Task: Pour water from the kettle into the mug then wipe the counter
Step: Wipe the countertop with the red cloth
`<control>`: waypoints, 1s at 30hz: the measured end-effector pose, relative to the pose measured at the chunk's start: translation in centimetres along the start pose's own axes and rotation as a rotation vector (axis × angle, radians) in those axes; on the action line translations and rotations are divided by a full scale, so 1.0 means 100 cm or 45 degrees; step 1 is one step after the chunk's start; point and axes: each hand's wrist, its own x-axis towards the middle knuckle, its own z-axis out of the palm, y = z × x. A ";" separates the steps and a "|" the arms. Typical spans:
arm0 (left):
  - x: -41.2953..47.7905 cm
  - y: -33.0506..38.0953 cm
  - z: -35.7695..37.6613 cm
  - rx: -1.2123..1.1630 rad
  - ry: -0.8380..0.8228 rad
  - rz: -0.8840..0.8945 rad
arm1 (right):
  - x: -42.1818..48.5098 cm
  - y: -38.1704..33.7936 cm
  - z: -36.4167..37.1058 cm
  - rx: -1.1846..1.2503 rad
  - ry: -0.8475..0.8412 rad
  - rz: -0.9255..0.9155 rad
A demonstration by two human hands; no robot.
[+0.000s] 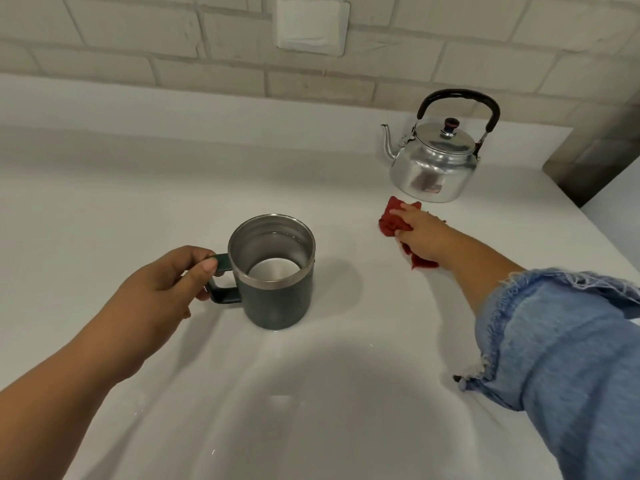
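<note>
White counter (138, 188), left hand (162, 285) gripping mug (277, 299), right hand (420, 233) pressing cloth (389, 221)

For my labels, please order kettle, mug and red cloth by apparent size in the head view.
Largest: kettle and mug look alike; mug is nearer, so unranked.
Smallest: red cloth, partly under the right hand.

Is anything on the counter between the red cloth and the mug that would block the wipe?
Nothing visible. The right hand presses the red cloth, and only bare counter lies between it and the mug, held by the left hand at its handle. The kettle stands behind the cloth, toward the wall, off that path.
</note>
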 end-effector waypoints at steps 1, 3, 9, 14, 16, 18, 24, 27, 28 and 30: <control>0.000 0.000 0.000 0.001 0.000 0.000 | 0.006 -0.009 0.009 -0.116 0.002 -0.081; -0.001 0.000 -0.001 -0.008 0.005 0.008 | 0.012 -0.035 0.024 -0.181 -0.033 -0.239; -0.003 0.005 0.000 -0.014 0.009 0.019 | -0.025 -0.066 0.049 -0.048 -0.204 -0.660; -0.004 0.010 0.000 -0.025 0.023 0.014 | -0.081 -0.054 0.039 0.001 -0.407 -0.663; -0.007 0.010 -0.001 -0.049 0.045 0.025 | -0.101 -0.052 0.037 0.017 -0.465 -0.612; -0.011 0.009 -0.003 -0.085 0.058 0.037 | -0.119 -0.050 0.031 0.163 -0.538 -0.442; -0.016 0.000 -0.019 -0.177 0.048 0.087 | -0.159 -0.029 -0.001 0.767 -0.328 -0.201; -0.018 -0.004 -0.020 -0.193 0.021 0.102 | -0.170 -0.031 0.023 0.765 -0.402 -0.116; -0.018 -0.005 -0.020 -0.200 0.012 0.106 | -0.173 -0.034 0.039 0.603 -0.419 -0.165; -0.019 -0.006 -0.020 -0.201 0.006 0.114 | -0.175 -0.041 0.070 0.083 -0.381 -0.343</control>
